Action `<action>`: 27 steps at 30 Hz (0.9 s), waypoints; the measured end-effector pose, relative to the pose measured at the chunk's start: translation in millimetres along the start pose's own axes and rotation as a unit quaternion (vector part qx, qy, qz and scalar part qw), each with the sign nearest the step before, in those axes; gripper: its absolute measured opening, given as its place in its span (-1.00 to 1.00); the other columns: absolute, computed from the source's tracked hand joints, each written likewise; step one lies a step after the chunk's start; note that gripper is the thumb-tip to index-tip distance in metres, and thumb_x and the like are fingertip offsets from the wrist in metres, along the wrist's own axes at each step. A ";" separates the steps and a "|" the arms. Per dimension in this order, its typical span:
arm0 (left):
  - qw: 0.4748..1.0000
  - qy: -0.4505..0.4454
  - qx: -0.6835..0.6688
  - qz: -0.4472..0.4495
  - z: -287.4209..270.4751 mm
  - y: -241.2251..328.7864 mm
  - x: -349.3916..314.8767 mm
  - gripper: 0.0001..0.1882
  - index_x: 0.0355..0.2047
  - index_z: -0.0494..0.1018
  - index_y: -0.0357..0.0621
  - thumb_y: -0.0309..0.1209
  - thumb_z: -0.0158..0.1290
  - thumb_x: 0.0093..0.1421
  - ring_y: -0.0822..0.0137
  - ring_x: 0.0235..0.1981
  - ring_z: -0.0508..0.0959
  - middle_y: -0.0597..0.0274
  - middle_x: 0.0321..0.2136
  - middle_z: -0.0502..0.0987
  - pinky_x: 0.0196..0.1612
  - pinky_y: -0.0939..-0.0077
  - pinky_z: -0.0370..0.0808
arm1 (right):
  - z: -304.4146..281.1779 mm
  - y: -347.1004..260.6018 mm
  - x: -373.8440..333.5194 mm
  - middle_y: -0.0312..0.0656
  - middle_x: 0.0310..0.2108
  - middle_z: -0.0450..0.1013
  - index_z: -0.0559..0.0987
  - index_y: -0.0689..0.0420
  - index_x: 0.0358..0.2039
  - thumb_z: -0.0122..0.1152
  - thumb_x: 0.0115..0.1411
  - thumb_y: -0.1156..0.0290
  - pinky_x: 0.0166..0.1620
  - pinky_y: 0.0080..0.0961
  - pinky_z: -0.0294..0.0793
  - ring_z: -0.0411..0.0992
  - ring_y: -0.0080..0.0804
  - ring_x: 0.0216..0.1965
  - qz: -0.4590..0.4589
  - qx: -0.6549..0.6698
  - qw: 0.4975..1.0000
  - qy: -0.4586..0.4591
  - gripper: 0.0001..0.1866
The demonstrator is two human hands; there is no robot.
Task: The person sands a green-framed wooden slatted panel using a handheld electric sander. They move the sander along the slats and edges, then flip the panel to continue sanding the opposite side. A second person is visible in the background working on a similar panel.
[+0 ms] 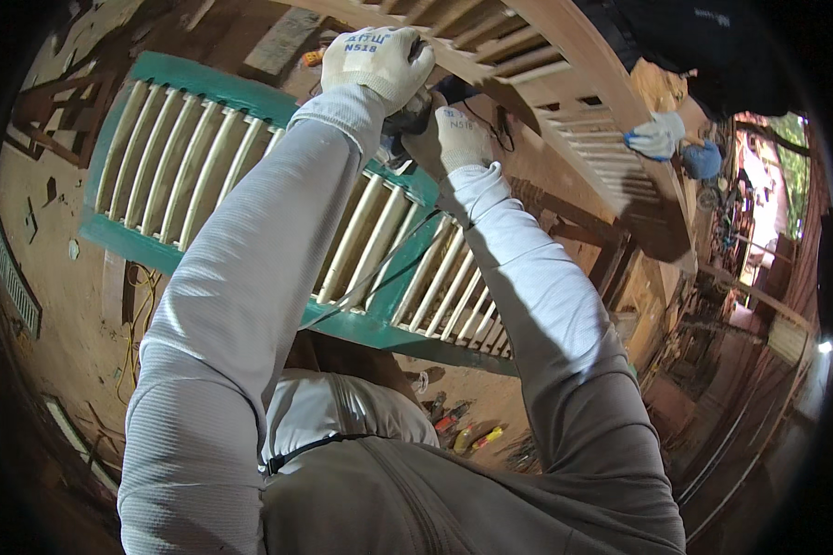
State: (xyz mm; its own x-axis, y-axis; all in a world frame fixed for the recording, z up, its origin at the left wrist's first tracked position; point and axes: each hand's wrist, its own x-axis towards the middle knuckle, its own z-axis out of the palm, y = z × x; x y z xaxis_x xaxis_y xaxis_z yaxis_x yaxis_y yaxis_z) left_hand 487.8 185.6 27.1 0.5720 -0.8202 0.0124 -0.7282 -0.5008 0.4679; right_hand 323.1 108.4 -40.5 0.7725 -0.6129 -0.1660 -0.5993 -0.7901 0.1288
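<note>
My left hand [379, 63], in a pale knit work glove, is closed at the top of the view over a dark corded power tool [409, 117]. Just below and to its right, my right hand [451, 139], gloved alike, wraps the same tool; most of its body is hidden, so its exact kind does not show. A thin dark cord [379, 268] runs from near my right wrist down across a louvered shutter [366, 326] with a green frame and cream slats. The shutter lies beneath my forearms. Close beyond my hands, a bare-wood louvered shutter [578, 116] stands tilted.
Another person's gloved hand [657, 137] rests on the bare-wood shutter's edge at the right. Yellow cord [143, 314] lies on the floor at left. Several hand tools [463, 427] lie on the floor near my legs. A dark wooden frame [60, 120] stands far left.
</note>
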 end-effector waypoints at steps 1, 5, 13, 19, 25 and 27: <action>1.000 -0.017 0.003 0.003 3.3 12.0 -2.0 -0.44 0.15 0.55 0.13 0.11 -0.17 0.36 0.11 0.04 0.63 0.15 0.02 0.64 0.14 0.17 0.52 | 4.0 11.1 -7.7 -0.10 -0.26 0.62 0.57 -0.04 -0.21 0.09 0.29 0.36 -0.21 -0.10 0.60 0.64 -0.05 -0.19 0.004 0.004 1.000 0.003 -0.88; 0.998 -0.055 -0.032 0.027 26.6 53.7 -8.2 -0.47 0.13 0.56 0.15 0.08 -0.14 0.34 0.10 0.04 0.61 0.16 0.00 0.65 0.15 0.18 0.50 | 31.7 62.1 -41.7 -0.09 -0.26 0.62 0.56 -0.04 -0.18 0.10 0.29 0.31 -0.24 -0.08 0.59 0.64 -0.03 -0.21 -0.014 0.046 0.997 0.054 -0.86; 0.994 -0.052 -0.037 0.084 72.3 114.0 -20.4 -0.49 0.10 0.56 0.14 0.04 -0.13 0.32 0.11 0.05 0.61 0.16 0.03 0.63 0.14 0.17 0.49 | 13.6 100.3 -88.2 0.03 -0.24 0.61 0.52 0.01 -0.07 0.16 0.19 0.03 -0.10 -0.02 0.57 0.61 0.05 -0.13 0.081 0.129 0.988 -0.034 -0.59; 0.988 -0.070 -0.052 0.124 86.4 146.5 -28.9 -0.49 0.05 0.58 0.06 0.05 -0.13 0.31 0.07 0.01 0.61 0.12 -0.03 0.65 0.11 0.13 0.50 | -9.0 112.4 -111.4 0.02 -0.14 0.62 0.47 0.05 0.08 0.19 0.10 0.04 -0.01 -0.03 0.55 0.59 0.06 -0.08 0.174 0.171 0.966 -0.082 -0.44; 0.988 -0.058 -0.066 0.126 84.2 141.1 -35.8 -0.50 0.02 0.59 0.04 0.03 -0.13 0.31 0.04 0.01 0.61 0.07 -0.04 0.64 0.10 0.12 0.50 | 13.8 111.5 -119.2 0.01 -0.13 0.63 0.56 0.01 0.06 0.26 0.08 -0.06 -0.03 -0.09 0.57 0.59 0.04 -0.07 0.130 0.189 0.973 -0.015 -0.41; 0.986 -0.058 -0.079 0.136 81.9 141.6 -35.8 -0.50 0.01 0.60 0.03 0.02 -0.13 0.31 0.02 0.02 0.61 0.06 -0.04 0.64 0.10 0.10 0.49 | 47.4 114.4 -117.5 -0.01 -0.15 0.63 0.53 -0.03 0.09 0.24 0.08 -0.04 -0.04 -0.09 0.58 0.60 0.04 -0.09 0.115 0.178 0.975 0.061 -0.41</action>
State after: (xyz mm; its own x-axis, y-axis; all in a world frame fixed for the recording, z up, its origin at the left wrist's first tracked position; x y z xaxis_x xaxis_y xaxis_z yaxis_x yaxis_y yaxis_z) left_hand 333.3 121.3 20.5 0.3101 -0.9488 0.0604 -0.7757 -0.2158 0.5930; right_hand 153.8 90.0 -52.6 0.6146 -0.7871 -0.0531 -0.7784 -0.5941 -0.2029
